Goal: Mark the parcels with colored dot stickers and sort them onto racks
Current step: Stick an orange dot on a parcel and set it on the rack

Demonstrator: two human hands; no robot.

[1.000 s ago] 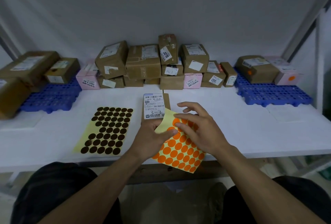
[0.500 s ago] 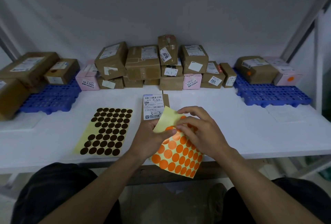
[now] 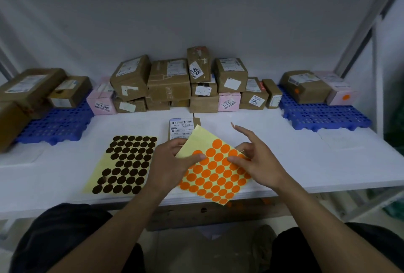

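The left hand (image 3: 172,163) grips the orange sheet (image 3: 215,174) above the table's (image 3: 295,159) front edge, thumb on top; the right hand (image 3: 260,163) pinches its right corner, forefinger raised; a labelled parcel (image 3: 181,127) lies just behind; the brown sheet (image 3: 126,163) lies left.

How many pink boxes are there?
3. One pink box left of the brown pile, one low in its right part, one on the right blue rack. More may hide behind.
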